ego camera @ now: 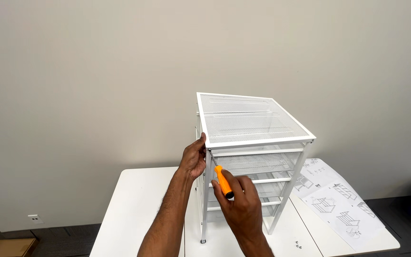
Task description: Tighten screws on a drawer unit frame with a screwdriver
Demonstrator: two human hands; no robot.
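Observation:
A white metal mesh drawer unit [253, 123] stands upright on a white table [139, 209]. My left hand [194, 158] grips the unit's front left corner just under the mesh top. My right hand [241, 205] holds an orange-handled screwdriver [223, 182], its tip pointing up and left at the top of the front left post. Several mesh drawers sit in the frame behind my hands.
Printed assembly sheets [334, 197] lie on the table right of the unit, with a few small screws [298, 245] near the front edge. A cardboard box [5, 247] sits on the floor at lower left. A wall outlet [35, 219] is low on the wall.

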